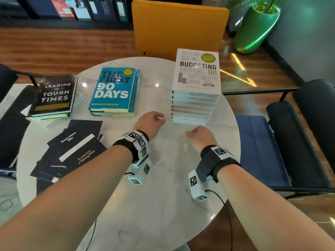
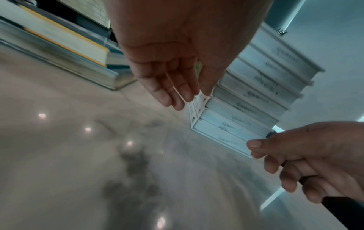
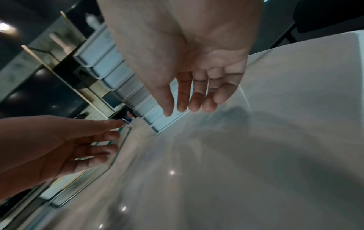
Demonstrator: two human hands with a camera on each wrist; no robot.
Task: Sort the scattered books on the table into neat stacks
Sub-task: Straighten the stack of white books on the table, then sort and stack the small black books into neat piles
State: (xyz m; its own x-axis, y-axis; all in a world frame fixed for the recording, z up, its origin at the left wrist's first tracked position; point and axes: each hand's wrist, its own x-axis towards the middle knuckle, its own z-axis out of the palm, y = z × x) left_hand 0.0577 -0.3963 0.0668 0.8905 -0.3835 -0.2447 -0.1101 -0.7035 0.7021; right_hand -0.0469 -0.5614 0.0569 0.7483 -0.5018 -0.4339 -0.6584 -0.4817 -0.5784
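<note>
A tall stack of white "Budgeting 101" books [image 1: 196, 91] stands at the right of the round marble table [image 1: 137, 187]; its page edges [image 2: 256, 96] [image 3: 116, 73] show in both wrist views. A blue "The First 90 Days" pile [image 1: 114, 91] lies in the middle, a black "Leading in Tough Times" pile [image 1: 54, 96] at the left. Several dark thin books [image 1: 72, 151] lie scattered at the front left. My left hand [image 1: 151, 122] [image 2: 173, 87] hovers just left of the white stack's base, fingers relaxed, holding nothing. My right hand [image 1: 198, 134] [image 3: 197, 99] hovers in front of the stack, open and empty.
An orange chair [image 1: 179, 28] stands behind the table, a dark chair with a blue cushion [image 1: 262, 153] at the right, another dark chair [image 1: 10, 98] at the left. A green planter [image 1: 253, 31] sits on the floor at the back right. Bare marble lies between my forearms.
</note>
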